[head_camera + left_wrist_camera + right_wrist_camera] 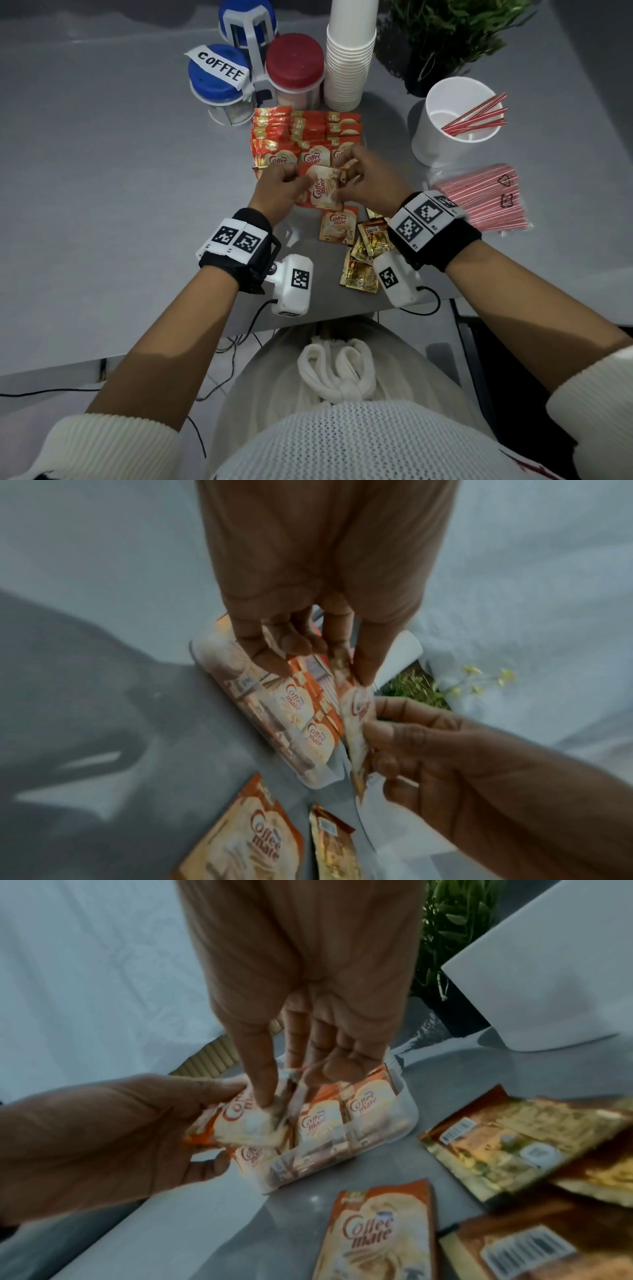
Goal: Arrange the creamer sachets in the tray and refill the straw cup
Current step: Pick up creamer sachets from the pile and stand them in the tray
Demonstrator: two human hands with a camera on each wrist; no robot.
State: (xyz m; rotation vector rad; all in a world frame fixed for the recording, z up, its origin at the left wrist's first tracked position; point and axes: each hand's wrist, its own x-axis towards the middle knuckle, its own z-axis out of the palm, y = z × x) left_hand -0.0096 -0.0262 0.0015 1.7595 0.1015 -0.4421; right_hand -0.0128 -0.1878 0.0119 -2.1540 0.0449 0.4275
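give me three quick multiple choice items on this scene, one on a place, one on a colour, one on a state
1. Where is the straw cup?
A. right of the tray
B. left of the jars
C. on the person's lap

2. What colour is the lid with the COFFEE label?
A. red
B. blue
C. green

3. What are the hands doing?
A. resting flat
B. both holding one creamer sachet
C. lifting the cup

Answers: 1 A, it stands to the right in the head view; 2 B, the labelled lid is blue; 3 B, left hand and right hand pinch the sachet.
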